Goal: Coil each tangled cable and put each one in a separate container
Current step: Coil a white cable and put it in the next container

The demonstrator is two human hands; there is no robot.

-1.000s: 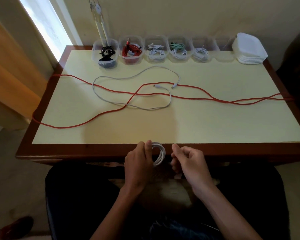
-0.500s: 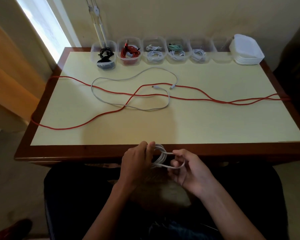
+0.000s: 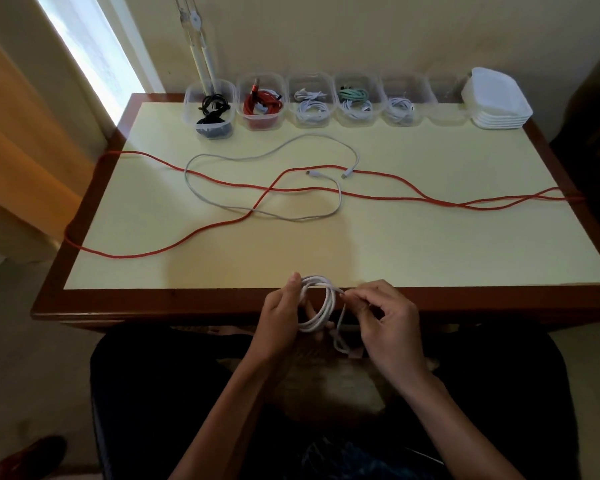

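Coiled white cable (image 3: 321,308) sits in our left hand (image 3: 281,311) at the near edge of the counter (image 3: 430,258), our fingers (image 3: 293,284) curled round the left side of the loops. Half a second ago our right hand (image 3: 387,315) held a loose loop drawn out sideways from the coil; now that loop is gone, and the right hand pinches the cable's loose tail at the coil's right edge, the tail hanging down below it. Both hands have come up a little toward the counter edge. Farther back, the red cable (image 3: 326,190) and the loose white cable (image 3: 267,157) lie where they lay, crossing each other, and the row of containers (image 3: 447,114) along the wall is unchanged.
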